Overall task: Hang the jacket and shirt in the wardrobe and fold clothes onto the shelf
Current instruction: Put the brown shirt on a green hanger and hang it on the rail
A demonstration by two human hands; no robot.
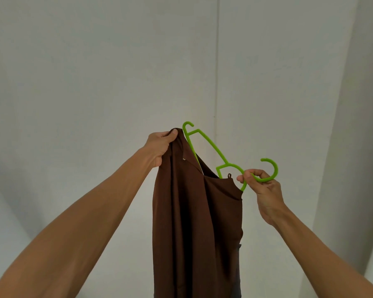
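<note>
In the head view, both bare forearms are reaching up from the lower corners of the frame toward its middle. The left hand (159, 147) is gripping the top edge of a brown garment (192, 222), bunching the cloth in curled fingers, with the thumb (173, 132) pressing on the highest fold just above centre. The garment is hanging straight down from that grip, running off the bottom edge of the frame, clear of any surface. A small metal snap (184, 159) is showing near its folded collar, and a little hanging loop (229, 175) is standing up at the neckline. Whether it is the jacket or the shirt I cannot tell.

A green hanger (224, 161) is lying tilted, its small end hook pointing to the upper left beside the left thumb and its big hook curling at the right of centre. One shoulder arm is passing inside the neck opening; the other is showing bare above the cloth. The right hand (265, 190) is pinching the hanger at the base of the big hook, its fingers (249, 174) curling around the green plastic.

A strip of grey cloth (238, 265) is showing along the garment's lower right edge. Behind everything, pale walls (95, 82) are meeting at a vertical seam (216, 61) in the upper middle.
</note>
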